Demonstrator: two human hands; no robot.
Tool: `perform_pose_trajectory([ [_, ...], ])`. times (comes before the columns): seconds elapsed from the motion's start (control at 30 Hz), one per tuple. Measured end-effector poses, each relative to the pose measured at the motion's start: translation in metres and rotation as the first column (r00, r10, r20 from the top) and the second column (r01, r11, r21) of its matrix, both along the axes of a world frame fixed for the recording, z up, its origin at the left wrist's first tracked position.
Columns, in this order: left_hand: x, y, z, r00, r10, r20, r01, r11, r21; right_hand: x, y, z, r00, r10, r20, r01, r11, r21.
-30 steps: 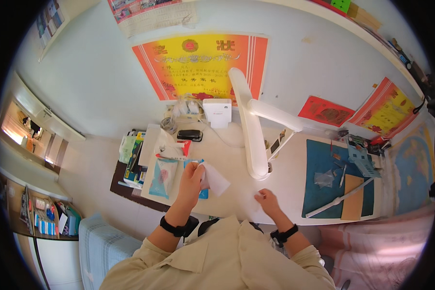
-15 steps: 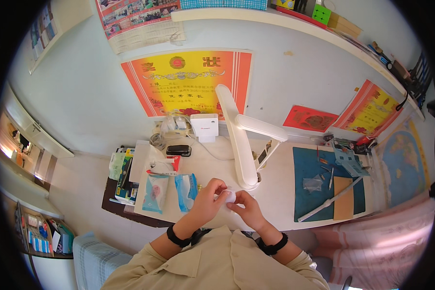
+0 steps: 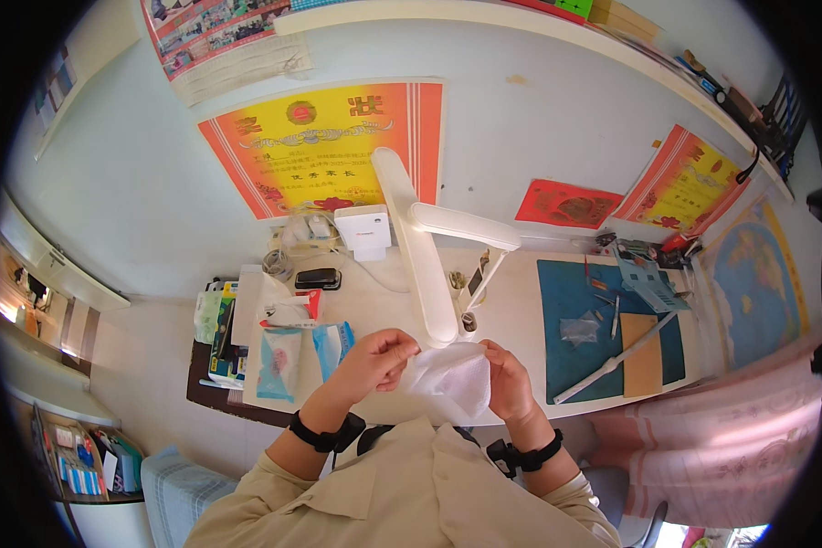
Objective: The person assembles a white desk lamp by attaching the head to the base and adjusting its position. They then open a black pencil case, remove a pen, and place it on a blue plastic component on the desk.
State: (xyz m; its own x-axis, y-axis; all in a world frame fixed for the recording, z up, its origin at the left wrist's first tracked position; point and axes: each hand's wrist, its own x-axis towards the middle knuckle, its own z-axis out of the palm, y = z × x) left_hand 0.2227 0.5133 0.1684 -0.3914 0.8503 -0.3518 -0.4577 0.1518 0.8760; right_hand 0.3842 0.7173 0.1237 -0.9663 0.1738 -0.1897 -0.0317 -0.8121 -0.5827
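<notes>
a beige shirt [image 3: 411,493] is noted nearest, with a black band [image 3: 312,437] worn on each wrist. a white sheet [image 3: 449,385] is held spread between both hands, over the near edge of the table [image 3: 513,320]. its upper left corner is pinched at the fingertips of the left hand [image 3: 374,363], with the other fingers curled; its right edge is gripped between thumb and fingers of the right hand [image 3: 511,379]. half a second earlier the sheet was bunched small between closely set hands; the hands have since been drawn apart and the sheet unfolded.

a blue pack [image 3: 331,342] is found just beyond the left hand, with a pale pack [image 3: 279,365] beside it, marked with a round pink print. a white lamp [image 3: 416,251] is placed beyond the sheet. at right, a teal mat [image 3: 566,285] is laid. farther back, small red print is borne by a white box [image 3: 363,233]. on the wall, large characters and a round emblem are displayed across a red-and-yellow poster [image 3: 329,155], with smaller lines of writing beneath.
</notes>
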Motion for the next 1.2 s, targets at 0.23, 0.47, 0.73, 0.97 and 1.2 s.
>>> perform_pose_trajectory([
  [0.23,0.021,0.033,-0.040,0.977,0.212,-0.027,-0.209,0.975,0.077,0.009,0.011,0.004,0.999,0.050,0.017,-0.051,0.998,0.027],
  [0.47,0.039,0.044,-0.049,0.985,0.091,-0.144,-0.086,0.995,0.043,0.011,0.029,-0.011,0.969,0.219,0.117,-0.233,0.966,0.115],
  [0.73,0.060,0.050,-0.026,0.011,-0.133,-0.991,0.060,0.989,-0.132,0.005,0.014,-0.019,0.959,0.212,0.190,-0.205,0.977,-0.056],
  [0.97,0.059,0.013,0.013,0.460,-0.056,-0.886,-0.061,0.994,-0.095,-0.014,0.029,0.006,0.990,-0.128,0.064,0.108,0.963,0.248],
  [1.2,0.053,0.025,0.060,0.947,0.280,0.155,-0.320,0.845,0.429,-0.088,0.025,0.093,0.672,-0.125,-0.730,0.673,0.514,0.532],
])
